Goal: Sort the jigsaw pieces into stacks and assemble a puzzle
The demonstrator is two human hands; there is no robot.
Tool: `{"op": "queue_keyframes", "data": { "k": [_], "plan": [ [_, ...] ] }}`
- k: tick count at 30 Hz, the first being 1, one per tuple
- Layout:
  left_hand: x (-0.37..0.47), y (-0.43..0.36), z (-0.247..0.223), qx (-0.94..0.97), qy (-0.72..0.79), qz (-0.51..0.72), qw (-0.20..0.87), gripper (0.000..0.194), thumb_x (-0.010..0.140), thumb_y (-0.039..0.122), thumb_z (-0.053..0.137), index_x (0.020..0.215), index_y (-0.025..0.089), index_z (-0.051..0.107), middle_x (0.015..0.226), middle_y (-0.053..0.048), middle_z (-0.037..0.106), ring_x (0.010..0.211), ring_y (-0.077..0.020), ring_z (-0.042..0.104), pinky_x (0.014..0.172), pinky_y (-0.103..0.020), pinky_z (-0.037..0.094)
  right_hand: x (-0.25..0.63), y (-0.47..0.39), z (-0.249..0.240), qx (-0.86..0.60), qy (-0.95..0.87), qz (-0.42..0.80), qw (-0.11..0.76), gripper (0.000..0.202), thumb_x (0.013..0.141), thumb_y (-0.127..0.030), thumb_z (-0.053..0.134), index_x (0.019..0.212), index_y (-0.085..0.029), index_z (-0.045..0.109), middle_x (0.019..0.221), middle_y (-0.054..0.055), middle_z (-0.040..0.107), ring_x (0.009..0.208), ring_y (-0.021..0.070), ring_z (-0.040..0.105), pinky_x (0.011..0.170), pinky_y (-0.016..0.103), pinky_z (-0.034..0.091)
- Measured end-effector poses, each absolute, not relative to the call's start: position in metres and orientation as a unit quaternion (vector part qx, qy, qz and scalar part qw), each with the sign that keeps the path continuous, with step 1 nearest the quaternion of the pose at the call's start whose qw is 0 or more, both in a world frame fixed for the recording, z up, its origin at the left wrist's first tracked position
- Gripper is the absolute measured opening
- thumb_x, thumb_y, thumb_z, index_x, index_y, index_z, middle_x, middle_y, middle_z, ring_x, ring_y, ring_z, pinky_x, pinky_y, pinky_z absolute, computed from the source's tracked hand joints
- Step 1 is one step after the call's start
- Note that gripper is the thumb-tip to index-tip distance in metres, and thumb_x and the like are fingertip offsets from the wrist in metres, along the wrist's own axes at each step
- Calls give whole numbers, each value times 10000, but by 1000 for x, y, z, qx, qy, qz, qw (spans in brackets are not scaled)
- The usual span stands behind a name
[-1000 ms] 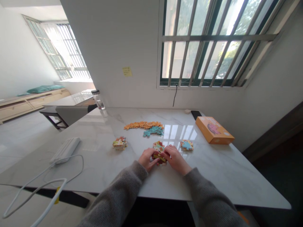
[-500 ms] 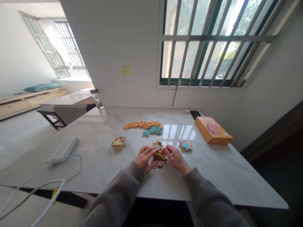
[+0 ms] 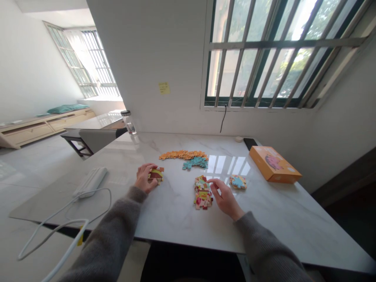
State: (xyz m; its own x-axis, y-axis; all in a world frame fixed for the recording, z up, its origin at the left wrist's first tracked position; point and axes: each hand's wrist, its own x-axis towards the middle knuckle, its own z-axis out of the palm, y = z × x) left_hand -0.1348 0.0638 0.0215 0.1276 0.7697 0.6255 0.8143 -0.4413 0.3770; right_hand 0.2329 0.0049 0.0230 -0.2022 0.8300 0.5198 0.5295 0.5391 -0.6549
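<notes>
My left hand (image 3: 145, 178) is at the left stack of puzzle pieces (image 3: 156, 176), its fingers and thumb around the stack's left side, with a green and brown piece on top. My right hand (image 3: 223, 197) has its fingers apart, with nothing in it, beside the right edge of a group of joined puzzle pieces (image 3: 203, 194). To the right of that hand lies a small stack with a light blue piece (image 3: 238, 182) on top. Behind are a row of orange pieces (image 3: 183, 155) and a heap of teal pieces (image 3: 196, 162).
An orange box (image 3: 274, 164) and a black phone (image 3: 250, 143) are at the right back of the white table (image 3: 170, 219). A bottle (image 3: 129, 122) stands at the back left. A white power strip (image 3: 91, 181) with cables (image 3: 63, 226) lies on the left.
My left hand has moved left from the middle group to the left stack, where a green and brown piece now shows. My right hand has opened beside the group. The view has shifted slightly.
</notes>
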Motion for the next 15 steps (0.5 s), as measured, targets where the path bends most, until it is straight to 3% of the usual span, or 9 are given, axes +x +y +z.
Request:
{"op": "queue_keyframes", "data": {
  "k": [11, 15],
  "plan": [
    [-177, 91, -2, -720, -606, -324, -97, 506, 667, 289, 486, 1141, 186, 630, 1189, -88, 569, 1152, -319, 506, 1007, -497, 464, 232, 3, 27, -458, -755, 164, 440, 245, 999, -282, 414, 1121, -224, 618, 918, 47, 674, 823, 198, 611, 778, 326, 491],
    [-167, 78, 8, -721, -586, -370, -28, 612, 678, 266, 500, 1277, 155, 558, 1266, -124, 532, 1174, -330, 499, 1037, -519, 426, 233, 4, 24, -460, -757, 161, 434, 247, 995, -272, 414, 1136, -219, 610, 908, 47, 666, 803, 194, 598, 773, 331, 485]
  ]
}}
